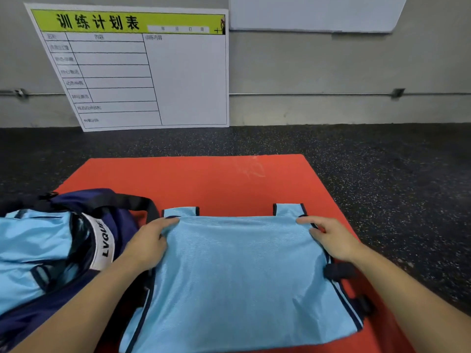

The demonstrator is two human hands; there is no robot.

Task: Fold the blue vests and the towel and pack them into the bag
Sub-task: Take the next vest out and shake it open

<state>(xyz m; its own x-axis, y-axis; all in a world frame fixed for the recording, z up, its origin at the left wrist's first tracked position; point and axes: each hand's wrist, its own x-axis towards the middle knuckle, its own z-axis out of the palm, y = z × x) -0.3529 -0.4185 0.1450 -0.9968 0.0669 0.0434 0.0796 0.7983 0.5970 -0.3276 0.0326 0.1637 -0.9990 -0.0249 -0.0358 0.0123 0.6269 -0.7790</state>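
Vest [239,271] lies flat on red mat [216,182], straps pointing away from me, just R of bag [76,250]. My L hand [146,244] pinches the folded edge at far-L corner, thumb under, fingers on top. My R hand [331,238] pinches far-R corner likewise. Both forearms extended fwd, converging on vest.

"训练计划表" on board [142,70]; seemingly "LVQU" on bag [105,240]

Speckled dark floor [382,159], grey wall [331,67].
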